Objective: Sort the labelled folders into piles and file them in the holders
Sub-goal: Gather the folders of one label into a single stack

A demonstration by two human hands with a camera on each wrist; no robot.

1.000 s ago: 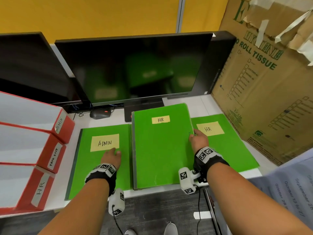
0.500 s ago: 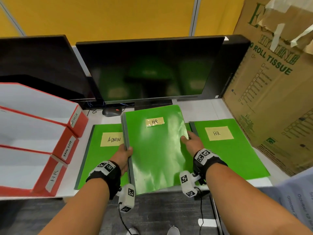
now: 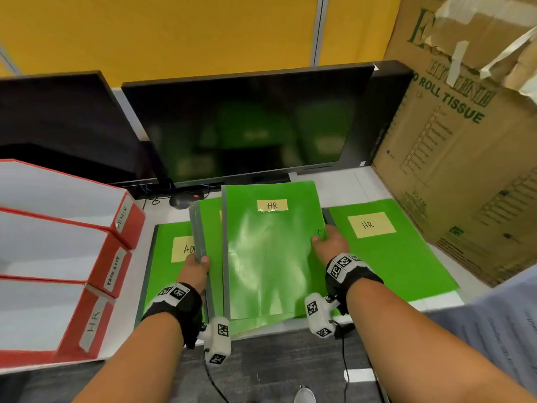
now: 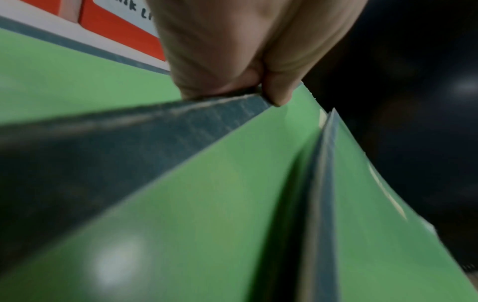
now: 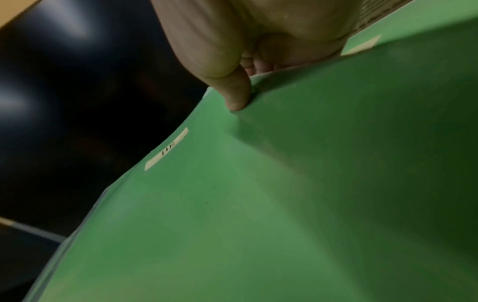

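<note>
The top HR folder (image 3: 268, 251) is lifted off the desk (image 3: 343, 189) and tilted, between the two hands. The right hand (image 3: 331, 245) grasps its right edge, thumb on the cover and the other fingers under it; the cover bends a little at this place. Its small label (image 5: 166, 148) reads HR. To the left of it, a second folder (image 3: 207, 242) is also raised, and the left hand (image 3: 195, 270) pinches its grey spine (image 4: 145, 130), with the thumb (image 4: 280, 93) on the green cover. The label of this folder is hidden, so I cannot tell its name.

Under the left hand lies the ADMIN folder (image 3: 165, 257), flat on the desk, its label partly covered by the raised spine. To the right of the right hand lies another HR folder (image 3: 386, 254), also flat.

Far to the left of the left hand stand three red holders (image 3: 116, 257), marked ADMIN, a middle word that I cannot read well, and HR. Beyond both hands is a dark monitor (image 3: 250, 123) with a mouse (image 3: 181, 201) under it. To the right of the right hand stands a cardboard box (image 3: 465, 146).
</note>
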